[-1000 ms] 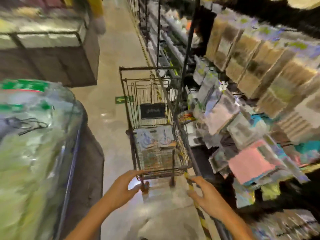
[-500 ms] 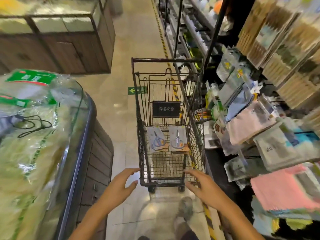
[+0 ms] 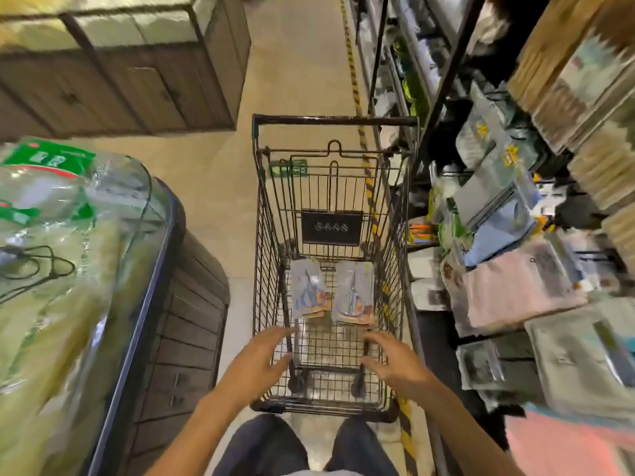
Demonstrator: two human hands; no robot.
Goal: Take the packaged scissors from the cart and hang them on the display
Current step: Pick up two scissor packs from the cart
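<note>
A dark wire cart [image 3: 335, 120] stands in the aisle right in front of me. Two packs of scissors lie flat on its floor: a blue-handled pack [image 3: 309, 292] on the left and a silver pack [image 3: 354, 295] on the right. My left hand [image 3: 263, 360] hovers over the cart's near left corner with its fingers spread and nothing in it. Over the near right corner, my right hand [image 3: 391, 360] reaches forward, also spread and empty. The display [image 3: 498, 214] of hanging packaged goods runs along the right.
A glass-topped counter [image 3: 137, 304] full of bagged goods stands close on the left. A wooden cabinet [image 3: 137, 73] is further back on the left. Yellow-black floor tape [image 3: 354, 80] runs along the shelving. My legs [image 3: 268, 448] show below the cart.
The view has closed in on the cart and tilted down. Both hands have moved forward from in front of the cart to above its near end.
</note>
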